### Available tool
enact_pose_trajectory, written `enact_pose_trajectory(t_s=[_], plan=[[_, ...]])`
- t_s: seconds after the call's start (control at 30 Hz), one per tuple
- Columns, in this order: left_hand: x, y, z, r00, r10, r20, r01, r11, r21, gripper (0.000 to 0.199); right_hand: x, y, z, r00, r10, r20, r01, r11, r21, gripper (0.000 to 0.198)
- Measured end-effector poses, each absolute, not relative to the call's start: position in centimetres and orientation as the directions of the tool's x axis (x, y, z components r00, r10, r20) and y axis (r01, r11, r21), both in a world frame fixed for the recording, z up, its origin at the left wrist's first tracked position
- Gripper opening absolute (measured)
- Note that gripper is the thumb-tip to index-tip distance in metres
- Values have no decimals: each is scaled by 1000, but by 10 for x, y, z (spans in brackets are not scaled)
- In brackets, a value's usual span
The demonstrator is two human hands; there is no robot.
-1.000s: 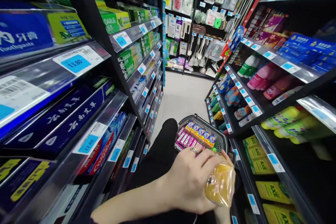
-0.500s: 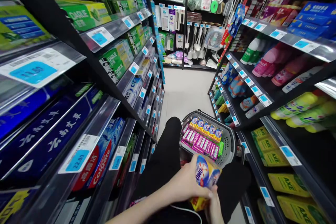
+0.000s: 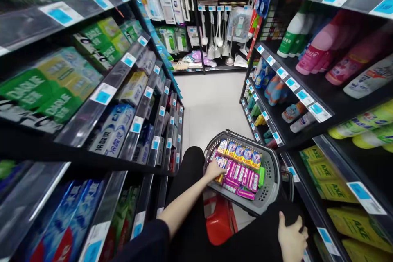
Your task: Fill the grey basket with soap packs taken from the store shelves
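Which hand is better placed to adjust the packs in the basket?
Probably the left hand: it is at the packs inside the basket, while the right hand is outside, by the right knee.

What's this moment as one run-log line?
left hand: at blue-and-yellow pack, in gray basket | right hand: open, near knee | beside pack: purple packs

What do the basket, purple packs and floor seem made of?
Basket: likely satin grey plastic; perforated walls. Purple packs: perhaps glossy plastic film; bright printed wrapping, too small to be sure. Floor: smooth, pale, possibly tile; faint straight seam.
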State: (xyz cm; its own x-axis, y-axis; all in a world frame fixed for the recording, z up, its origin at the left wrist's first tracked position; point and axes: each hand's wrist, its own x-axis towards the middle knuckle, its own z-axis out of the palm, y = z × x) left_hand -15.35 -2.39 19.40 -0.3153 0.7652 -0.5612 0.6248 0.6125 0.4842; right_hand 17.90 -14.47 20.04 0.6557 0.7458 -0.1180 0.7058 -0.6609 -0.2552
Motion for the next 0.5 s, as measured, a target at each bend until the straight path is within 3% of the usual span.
enact_pose_trajectory(t_s=[0.1,0.33,0.5], plan=[[-153,5,143,-357,746,-563,639,634,436,71,186,-140,180,666,722,-188,675,-690,-260,89],[-159,29,66,-418,668,-615,630,701,333,65,183,-143,168,711,703,-8,685,-696,-215,79],[-165,40,39,-418,679,-603,657,685,315,61,186,-147,178,692,720,-54,709,-691,-139,82]])
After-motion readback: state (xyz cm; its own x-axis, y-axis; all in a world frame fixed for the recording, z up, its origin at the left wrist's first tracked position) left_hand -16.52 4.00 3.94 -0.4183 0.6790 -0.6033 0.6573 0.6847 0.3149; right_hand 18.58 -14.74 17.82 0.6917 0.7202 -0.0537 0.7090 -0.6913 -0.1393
